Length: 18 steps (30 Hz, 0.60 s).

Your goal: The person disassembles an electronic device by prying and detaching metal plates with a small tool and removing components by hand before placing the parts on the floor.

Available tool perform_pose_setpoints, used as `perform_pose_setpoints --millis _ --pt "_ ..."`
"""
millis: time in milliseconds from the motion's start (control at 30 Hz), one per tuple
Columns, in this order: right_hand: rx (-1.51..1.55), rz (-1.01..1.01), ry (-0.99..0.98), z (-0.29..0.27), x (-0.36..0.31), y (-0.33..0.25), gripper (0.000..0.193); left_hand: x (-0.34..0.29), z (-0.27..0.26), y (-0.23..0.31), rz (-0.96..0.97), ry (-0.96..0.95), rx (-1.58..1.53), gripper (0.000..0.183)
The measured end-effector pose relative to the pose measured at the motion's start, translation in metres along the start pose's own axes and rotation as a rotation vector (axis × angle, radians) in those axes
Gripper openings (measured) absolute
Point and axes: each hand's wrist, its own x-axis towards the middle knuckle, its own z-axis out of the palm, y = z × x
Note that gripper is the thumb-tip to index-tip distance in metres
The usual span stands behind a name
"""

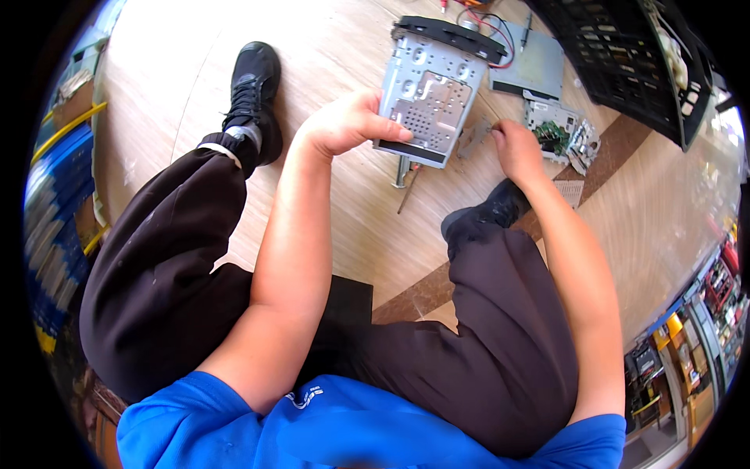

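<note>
My left hand (349,123) grips the near left corner of a silvery metal disc-drive unit (437,94), thumb on top of its perforated face and the other fingers hidden beneath. A black plastic front panel (451,37) runs along the unit's far end. Just right of the unit, my right hand (517,150) is closed in a pinch at the end of a thin grey metal piece (473,139), partly blurred. Below the unit, a hammer-like metal tool (401,172) and a thin rod (408,193) show on the floor, partly covered.
A flat grey metal cover (533,61) lies at the far right with red and black wires beside it. Nearer is an opened assembly with a green circuit board (551,137). A large black plastic casing (625,62) stands at the right. My shoes (255,86) flank the work.
</note>
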Motion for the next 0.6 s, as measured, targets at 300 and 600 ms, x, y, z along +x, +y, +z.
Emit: perform_pose_setpoints --millis 300,600 --pt "0.351 -0.365 -0.032 -0.08 -0.02 -0.128 0.009 0.003 0.001 -0.009 0.036 0.005 -0.033 0.032" --pt "0.045 -0.456 0.014 -0.062 -0.017 -0.153 0.011 0.004 -0.002 -0.01 0.042 -0.021 -0.068 0.03"
